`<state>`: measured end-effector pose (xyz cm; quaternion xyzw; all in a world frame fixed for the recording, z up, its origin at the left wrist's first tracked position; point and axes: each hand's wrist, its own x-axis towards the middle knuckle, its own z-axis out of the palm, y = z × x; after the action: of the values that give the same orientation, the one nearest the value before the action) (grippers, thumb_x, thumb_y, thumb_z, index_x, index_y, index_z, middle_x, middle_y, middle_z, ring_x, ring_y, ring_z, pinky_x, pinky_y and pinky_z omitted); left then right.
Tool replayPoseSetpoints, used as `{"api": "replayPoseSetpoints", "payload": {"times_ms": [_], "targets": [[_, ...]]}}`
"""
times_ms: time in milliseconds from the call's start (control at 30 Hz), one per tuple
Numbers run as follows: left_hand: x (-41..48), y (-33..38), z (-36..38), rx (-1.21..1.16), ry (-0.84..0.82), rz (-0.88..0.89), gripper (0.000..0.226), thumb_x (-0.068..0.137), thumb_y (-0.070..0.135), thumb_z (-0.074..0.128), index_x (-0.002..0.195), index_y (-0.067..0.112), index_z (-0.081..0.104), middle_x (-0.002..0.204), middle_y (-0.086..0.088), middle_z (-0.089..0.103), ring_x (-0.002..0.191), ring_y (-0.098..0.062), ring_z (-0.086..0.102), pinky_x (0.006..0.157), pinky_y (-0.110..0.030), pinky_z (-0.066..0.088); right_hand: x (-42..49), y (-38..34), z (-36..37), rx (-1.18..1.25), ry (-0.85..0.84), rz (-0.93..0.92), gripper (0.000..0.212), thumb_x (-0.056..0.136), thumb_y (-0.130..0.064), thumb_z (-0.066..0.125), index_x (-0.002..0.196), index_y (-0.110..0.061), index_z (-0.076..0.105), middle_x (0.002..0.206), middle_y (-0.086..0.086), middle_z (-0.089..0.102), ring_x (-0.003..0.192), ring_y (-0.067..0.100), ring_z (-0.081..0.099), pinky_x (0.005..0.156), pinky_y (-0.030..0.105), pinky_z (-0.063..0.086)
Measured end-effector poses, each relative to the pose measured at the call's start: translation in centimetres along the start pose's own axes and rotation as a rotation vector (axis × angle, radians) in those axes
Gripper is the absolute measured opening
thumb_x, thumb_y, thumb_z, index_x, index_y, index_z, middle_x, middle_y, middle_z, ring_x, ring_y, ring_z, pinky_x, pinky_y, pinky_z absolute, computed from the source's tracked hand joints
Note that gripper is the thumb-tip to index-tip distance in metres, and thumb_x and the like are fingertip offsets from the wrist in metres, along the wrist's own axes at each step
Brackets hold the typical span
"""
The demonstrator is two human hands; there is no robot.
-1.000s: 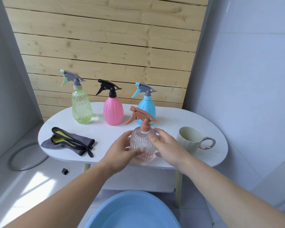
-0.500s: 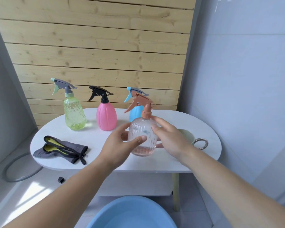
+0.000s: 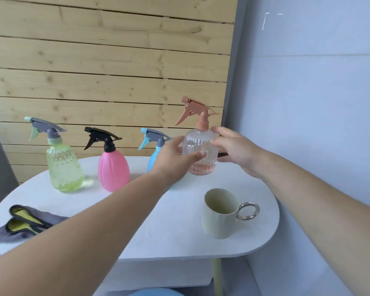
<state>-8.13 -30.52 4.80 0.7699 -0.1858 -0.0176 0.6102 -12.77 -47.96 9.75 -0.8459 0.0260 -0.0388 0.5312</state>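
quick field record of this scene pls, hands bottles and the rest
held: clear spray bottle, orange trigger, upright
left hand: grips its left side
right hand: grips its right side
back row: green spray bottle, pink spray bottle, blue spray bottle
front right: cream mug, ring handle
front left: grey cloth
surface: white table
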Motion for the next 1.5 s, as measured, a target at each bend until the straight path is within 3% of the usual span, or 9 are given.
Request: {"api": "replayPoseSetpoints", "payload": {"times_ms": [167,267,400,467,667,867,1033,1267,1500], "targets": [[3.4,-3.2,2.8,0.002,0.006,-0.088,0.076,0.064,0.050,0.086,0.133,0.029,0.062,0.113,0.003,0.077,0.106,-0.020,0.073,0.100,-0.047,0.058,2.6,3.5,-0.5,0.076,-0.040,0.094,0.052,0.097,-0.029,0.054,0.146,-0.033,0.037,0.139,-0.004,0.054,0.127,0.021,0.053,0.105,0.044,0.046],[4.1,-5.3,3.8,0.009,-0.005,-0.125,0.070,0.069,0.043,0.088,0.134,0.031,0.062,0.116,0.003,0.077,0.109,-0.020,0.072,0.098,-0.044,0.059,3.5,5.4,-0.3,0.139,-0.073,0.158,0.033,0.100,-0.024,0.050,0.127,-0.041,0.045,0.135,-0.004,0.055,0.125,0.026,0.053,0.107,0.049,0.044],[4.5,-7.2,4.8,0.008,-0.001,-0.159,0.064,0.077,0.034,0.090,0.134,0.033,0.062,0.117,0.004,0.077,0.105,-0.019,0.074,0.081,-0.034,0.058,4.6,7.8,0.0,0.200,-0.105,0.190,0.049,0.097,-0.019,0.048,0.143,-0.035,0.044,0.139,-0.004,0.056,0.128,0.026,0.052,0.109,0.051,0.042],[4.7,-7.7,5.0,0.019,0.010,-0.156,0.061,0.078,0.032,0.090,0.133,0.033,0.062,0.115,0.005,0.077,0.102,-0.018,0.074,0.075,-0.031,0.056,5.1,8.5,0.1,0.214,-0.098,0.188,0.047,0.096,-0.014,0.045,0.137,-0.036,0.050,0.135,-0.004,0.059,0.125,0.024,0.055,0.110,0.050,0.042],[5.0,-8.7,6.0,0.037,0.042,-0.190,0.074,0.074,0.032,0.094,0.138,0.031,0.058,0.121,0.004,0.074,0.108,-0.019,0.072,0.096,-0.042,0.060,6.0,9.7,0.0,0.216,-0.108,0.204,0.046,0.098,-0.014,0.043,0.136,-0.036,0.052,0.133,-0.005,0.061,0.121,0.021,0.058,0.107,0.045,0.045],[4.7,-8.9,6.6,0.027,0.061,-0.201,0.072,0.076,0.030,0.093,0.138,0.029,0.057,0.122,0.002,0.072,0.109,-0.020,0.071,0.098,-0.044,0.059,6.1,10.7,-0.4,0.210,-0.136,0.175,0.036,0.103,-0.026,0.048,0.137,-0.037,0.052,0.136,-0.014,0.059,0.128,0.014,0.054,0.109,0.045,0.040],[4.7,-8.5,6.6,0.041,0.047,-0.215,0.075,0.079,0.033,0.091,0.142,0.027,0.052,0.123,0.000,0.070,0.109,-0.021,0.069,0.097,-0.043,0.060,6.2,10.7,-0.1,0.176,-0.134,0.139,0.034,0.103,-0.029,0.050,0.136,-0.038,0.050,0.140,-0.015,0.053,0.130,0.010,0.049,0.098,0.037,0.042],[3.5,-6.7,5.6,0.100,0.012,-0.286,0.087,0.089,0.056,0.074,0.158,0.022,0.034,0.154,-0.009,0.050,0.135,-0.027,0.054,0.105,-0.038,0.048,5.6,11.0,0.0,0.068,-0.036,0.131,0.064,0.090,-0.051,0.061,0.147,-0.034,0.038,0.152,-0.001,0.043,0.136,0.014,0.044,0.098,0.038,0.048],[-0.1,-3.8,1.7,0.147,0.044,-0.285,0.059,0.092,0.059,0.067,0.132,0.017,0.060,0.114,0.004,0.065,0.102,-0.021,0.065,0.089,-0.037,0.056,1.9,7.1,-0.1,-0.159,0.194,0.076,0.048,0.094,-0.052,0.054,0.135,-0.026,0.053,0.142,-0.002,0.054,0.130,0.017,0.050,0.109,0.041,0.041]]}}
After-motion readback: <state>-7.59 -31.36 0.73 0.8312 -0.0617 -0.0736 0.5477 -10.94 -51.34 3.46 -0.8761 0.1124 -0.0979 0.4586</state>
